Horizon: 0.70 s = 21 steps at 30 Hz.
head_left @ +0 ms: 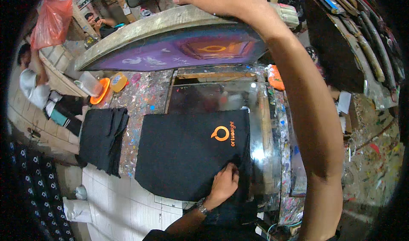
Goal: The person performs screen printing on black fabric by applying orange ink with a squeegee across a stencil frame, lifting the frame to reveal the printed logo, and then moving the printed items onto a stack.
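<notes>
Left hand [224, 184]: fingers curled, pinching the near right edge of one black cloth piece [187, 155] lying flat on the paint-spattered counter [145, 96]. The cloth bears one orange print [224, 134] near its far right corner. Right hand [221, 0]: closed over the top edge of one wooden printing screen frame [170, 36], tilted up at the counter's far edge. One stack of black cloth [102, 138] lies at the left edge. One orange tub [118, 81] and one clear cup [90, 84] stand at the far left corner.
</notes>
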{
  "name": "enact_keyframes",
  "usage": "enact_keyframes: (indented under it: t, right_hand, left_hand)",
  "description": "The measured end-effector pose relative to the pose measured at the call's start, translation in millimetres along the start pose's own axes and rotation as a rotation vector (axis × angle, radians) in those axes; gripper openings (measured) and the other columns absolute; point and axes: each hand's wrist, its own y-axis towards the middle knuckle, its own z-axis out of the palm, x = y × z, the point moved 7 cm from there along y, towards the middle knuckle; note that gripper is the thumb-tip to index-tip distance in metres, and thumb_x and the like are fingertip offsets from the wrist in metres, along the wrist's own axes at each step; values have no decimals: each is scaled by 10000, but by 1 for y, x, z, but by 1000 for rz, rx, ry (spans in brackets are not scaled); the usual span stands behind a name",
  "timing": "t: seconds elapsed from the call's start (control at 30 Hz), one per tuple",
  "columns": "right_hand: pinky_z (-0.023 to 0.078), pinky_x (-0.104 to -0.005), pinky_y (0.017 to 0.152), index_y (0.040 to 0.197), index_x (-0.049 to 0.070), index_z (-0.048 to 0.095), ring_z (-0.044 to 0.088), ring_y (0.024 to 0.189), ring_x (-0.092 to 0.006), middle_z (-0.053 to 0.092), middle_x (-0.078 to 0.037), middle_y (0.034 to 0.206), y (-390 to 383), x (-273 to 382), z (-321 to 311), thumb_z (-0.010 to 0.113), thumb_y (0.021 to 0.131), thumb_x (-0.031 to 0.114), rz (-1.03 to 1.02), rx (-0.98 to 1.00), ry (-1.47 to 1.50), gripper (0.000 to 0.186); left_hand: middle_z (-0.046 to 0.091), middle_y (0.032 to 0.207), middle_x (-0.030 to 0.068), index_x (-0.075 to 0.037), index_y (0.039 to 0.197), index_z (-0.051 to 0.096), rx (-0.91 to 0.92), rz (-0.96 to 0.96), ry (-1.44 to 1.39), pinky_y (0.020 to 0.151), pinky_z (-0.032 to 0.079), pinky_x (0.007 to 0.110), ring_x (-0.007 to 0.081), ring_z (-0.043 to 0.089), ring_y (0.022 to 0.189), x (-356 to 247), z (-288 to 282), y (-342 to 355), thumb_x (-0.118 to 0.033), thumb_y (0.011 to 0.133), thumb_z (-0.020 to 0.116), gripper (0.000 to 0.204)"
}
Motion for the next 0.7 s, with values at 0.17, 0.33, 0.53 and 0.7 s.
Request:
enact_keyframes:
  t: [0.17, 0.33, 0.53, 0.7]
  right_hand:
    - [511, -452, 901, 967, -10, 734, 662, 1026, -381, 687, -245, 1054, 17, -4, -5, 548, 844, 609, -7, 21, 48, 658]
    - [501, -450, 927, 1019, -9, 722, 647, 1069, -378, 673, -246, 1110, 24, -8, -2, 531, 846, 635, 20, 66, 40, 694]
    - [488, -455, 944, 1074, -25, 698, 629, 1099, -389, 657, -261, 1144, 27, -2, -4, 490, 840, 701, 10, 95, 27, 791]
    - [517, -463, 803, 866, -50, 732, 694, 879, -395, 687, -291, 846, 58, -27, 5, 477, 783, 799, -23, -11, -51, 890]
  left_hand:
    - [680, 936, 193, -19, 1002, 554, -6, -49, -342, 714, 527, 437, 379, 678, 834, 36, 5, 2, -103, 919, 612, 132]
    - [692, 884, 124, 20, 1047, 547, -282, -36, -129, 729, 505, 362, 232, 673, 845, 21, -13, 1, -172, 921, 664, 258]
    - [671, 1157, 192, 79, 1233, 589, 117, -110, -416, 891, 487, 340, 263, 649, 1038, 8, -12, 13, -269, 937, 643, 460]
    - [614, 1249, 252, -12, 1333, 543, 421, 133, -331, 1012, 448, 424, 362, 604, 1146, -57, 13, -8, -229, 967, 548, 426]
